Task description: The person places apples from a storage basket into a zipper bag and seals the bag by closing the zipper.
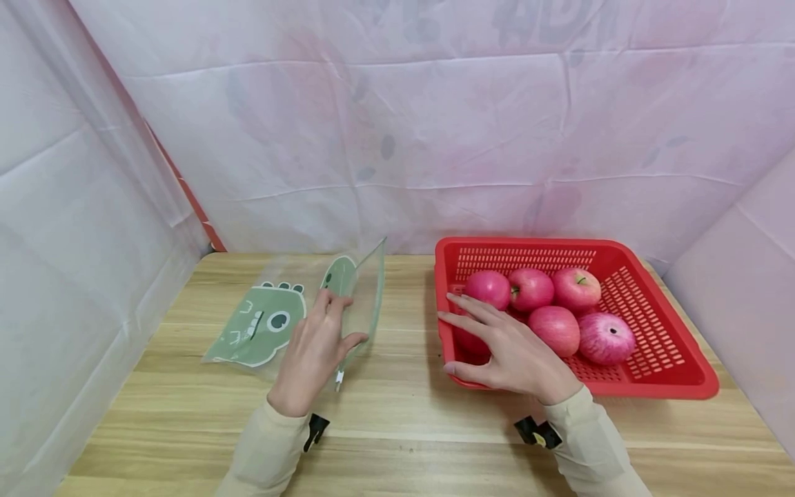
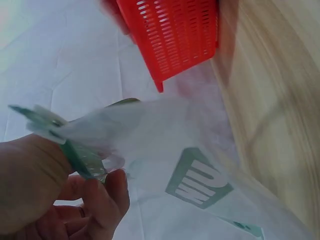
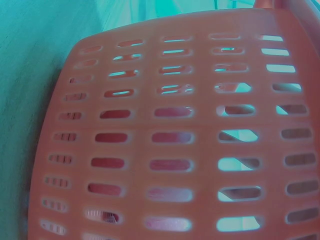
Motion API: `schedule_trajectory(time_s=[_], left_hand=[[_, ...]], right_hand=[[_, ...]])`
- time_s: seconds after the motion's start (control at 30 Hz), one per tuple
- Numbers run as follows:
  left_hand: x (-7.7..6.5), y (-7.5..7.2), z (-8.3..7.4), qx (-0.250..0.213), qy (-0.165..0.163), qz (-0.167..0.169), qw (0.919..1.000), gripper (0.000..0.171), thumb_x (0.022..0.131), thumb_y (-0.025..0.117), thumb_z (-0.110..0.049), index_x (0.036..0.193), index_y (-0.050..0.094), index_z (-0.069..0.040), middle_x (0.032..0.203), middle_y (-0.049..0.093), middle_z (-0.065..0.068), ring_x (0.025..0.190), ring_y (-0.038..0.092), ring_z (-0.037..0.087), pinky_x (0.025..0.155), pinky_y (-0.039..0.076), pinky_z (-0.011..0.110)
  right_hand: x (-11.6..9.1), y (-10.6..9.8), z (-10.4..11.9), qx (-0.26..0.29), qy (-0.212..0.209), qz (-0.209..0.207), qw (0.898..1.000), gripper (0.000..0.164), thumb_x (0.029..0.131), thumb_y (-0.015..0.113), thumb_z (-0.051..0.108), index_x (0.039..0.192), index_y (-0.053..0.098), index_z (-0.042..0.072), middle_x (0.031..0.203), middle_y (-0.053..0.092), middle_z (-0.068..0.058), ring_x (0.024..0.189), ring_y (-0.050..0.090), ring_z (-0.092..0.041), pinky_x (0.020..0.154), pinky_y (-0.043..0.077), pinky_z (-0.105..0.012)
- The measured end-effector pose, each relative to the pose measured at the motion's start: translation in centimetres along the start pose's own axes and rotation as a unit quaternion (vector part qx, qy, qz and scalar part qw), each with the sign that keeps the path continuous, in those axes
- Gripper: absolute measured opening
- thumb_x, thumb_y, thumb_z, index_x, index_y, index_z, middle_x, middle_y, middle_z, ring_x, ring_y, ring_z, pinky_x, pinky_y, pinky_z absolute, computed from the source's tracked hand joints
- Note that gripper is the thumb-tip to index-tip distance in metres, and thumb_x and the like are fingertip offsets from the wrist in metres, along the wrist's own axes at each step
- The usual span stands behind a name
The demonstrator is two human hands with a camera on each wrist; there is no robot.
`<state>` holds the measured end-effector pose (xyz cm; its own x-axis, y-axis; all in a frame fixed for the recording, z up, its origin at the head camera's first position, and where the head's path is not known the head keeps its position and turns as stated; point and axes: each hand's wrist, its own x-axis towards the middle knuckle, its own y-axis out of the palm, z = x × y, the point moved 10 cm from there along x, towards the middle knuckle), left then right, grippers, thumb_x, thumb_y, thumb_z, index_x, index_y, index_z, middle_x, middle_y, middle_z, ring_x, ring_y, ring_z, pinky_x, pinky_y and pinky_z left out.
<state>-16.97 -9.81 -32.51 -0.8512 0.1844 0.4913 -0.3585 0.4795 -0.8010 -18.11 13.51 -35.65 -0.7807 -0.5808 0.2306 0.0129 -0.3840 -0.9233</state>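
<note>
A clear zip bag [image 1: 366,304] with a green cartoon face lies on the table, its right-hand edge raised. My left hand [image 1: 315,345] holds that raised edge, thumb on the right side and fingers on the left. In the left wrist view, the bag's green strip runs between thumb and curled fingers [image 2: 102,200]. Several red apples [image 1: 555,331] sit in a red plastic basket [image 1: 671,331]. Over the basket's left end, my right hand [image 1: 506,345] spreads its fingers above an apple partly hidden beneath it, fingertips by the rim. Contact with that apple is unclear.
The wooden table [image 1: 404,428] carries both bag and basket. Pale printed cloth [image 1: 397,138] hangs behind it and at both sides. Perforated basket wall [image 3: 170,125] fills most of the right wrist view, with apples showing through the slots.
</note>
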Motion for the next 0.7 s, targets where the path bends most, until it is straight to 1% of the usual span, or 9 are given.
schedule_trajectory(time_s=[0.07,0.2,0.3,0.37,0.43,0.5,0.6,0.63,0.7], left_hand=[[0.0,-0.4,-0.1,-0.001,-0.001,-0.001,1.0,0.059,0.071,0.094,-0.021,0.117,0.068,0.002,0.105,0.057,0.011,0.054,0.056,0.022,0.052,0.053,0.033],[-0.1,-1.1,-0.5,-0.011,-0.007,0.004,0.9999,0.059,0.072,0.094,-0.021,0.12,0.067,0.002,0.108,0.057,0.012,0.05,0.05,0.015,0.047,0.047,0.025],[-0.2,-1.5,-0.9,-0.027,-0.004,0.008,0.9996,0.059,0.072,0.094,-0.02,0.12,0.067,0.002,0.108,0.057,0.011,0.052,0.049,0.012,0.046,0.042,0.02],[-0.2,-1.9,-1.3,-0.036,0.004,0.004,0.9993,0.058,0.072,0.094,-0.02,0.119,0.067,0.001,0.107,0.058,0.01,0.055,0.05,0.012,0.047,0.042,0.02],[-0.3,-2.5,-1.8,-0.044,0.016,-0.004,0.9989,0.058,0.071,0.095,-0.02,0.118,0.067,0.001,0.106,0.057,0.009,0.057,0.053,0.012,0.049,0.045,0.021],[-0.3,-3.0,-2.4,-0.051,0.028,-0.01,0.9983,0.058,0.07,0.095,-0.019,0.116,0.067,0.002,0.106,0.057,0.009,0.059,0.055,0.013,0.051,0.047,0.022],[-0.4,-3.7,-3.2,-0.059,0.041,-0.013,0.9974,0.059,0.069,0.096,-0.019,0.116,0.067,0.002,0.107,0.056,0.009,0.06,0.057,0.014,0.052,0.05,0.023],[-0.4,-3.9,-3.4,-0.06,0.043,-0.012,0.9972,0.059,0.069,0.096,-0.019,0.116,0.067,0.001,0.107,0.056,0.009,0.06,0.057,0.014,0.052,0.051,0.022],[-0.4,-4.2,-3.8,-0.064,0.045,-0.009,0.9969,0.059,0.07,0.095,-0.019,0.117,0.067,0.001,0.107,0.056,0.009,0.059,0.057,0.014,0.052,0.051,0.022]], right_hand=[[0.0,-0.2,0.1,-0.003,-0.001,-0.002,1.0,0.072,0.086,0.07,0.066,0.148,0.053,0.035,0.16,0.042,0.0,0.146,0.041,-0.025,0.103,0.054,-0.047],[-0.1,-0.4,0.3,-0.009,0.0,0.0,1.0,0.072,0.085,0.071,0.066,0.148,0.053,0.035,0.159,0.044,-0.001,0.146,0.041,-0.025,0.101,0.055,-0.047],[-0.2,-0.8,0.7,-0.022,-0.004,0.001,1.0,0.074,0.084,0.072,0.066,0.147,0.055,0.031,0.157,0.046,-0.003,0.145,0.042,-0.026,0.101,0.055,-0.048],[0.0,-1.4,1.1,-0.03,-0.012,0.001,0.999,0.075,0.084,0.073,0.065,0.147,0.055,0.028,0.157,0.046,-0.004,0.145,0.042,-0.027,0.101,0.055,-0.048],[0.5,-2.3,1.9,-0.037,-0.02,0.001,0.999,0.078,0.084,0.074,0.063,0.149,0.052,0.026,0.159,0.044,-0.004,0.145,0.042,-0.028,0.104,0.053,-0.051],[1.0,-3.1,2.8,-0.042,-0.032,0.0,0.999,0.081,0.084,0.075,0.061,0.152,0.048,0.025,0.161,0.04,-0.003,0.145,0.043,-0.029,0.109,0.047,-0.056],[1.9,-4.1,4.6,-0.055,-0.058,-0.005,0.997,0.086,0.085,0.074,0.059,0.156,0.041,0.024,0.165,0.033,-0.001,0.149,0.038,-0.029,0.115,0.039,-0.059],[2.2,-4.4,5.2,-0.06,-0.07,-0.011,0.996,0.086,0.086,0.074,0.057,0.157,0.04,0.023,0.166,0.033,-0.001,0.15,0.036,-0.029,0.117,0.036,-0.06],[2.7,-4.7,6.4,-0.068,-0.094,-0.022,0.993,0.085,0.087,0.074,0.054,0.157,0.04,0.02,0.166,0.032,-0.002,0.153,0.031,-0.029,0.119,0.034,-0.057]])
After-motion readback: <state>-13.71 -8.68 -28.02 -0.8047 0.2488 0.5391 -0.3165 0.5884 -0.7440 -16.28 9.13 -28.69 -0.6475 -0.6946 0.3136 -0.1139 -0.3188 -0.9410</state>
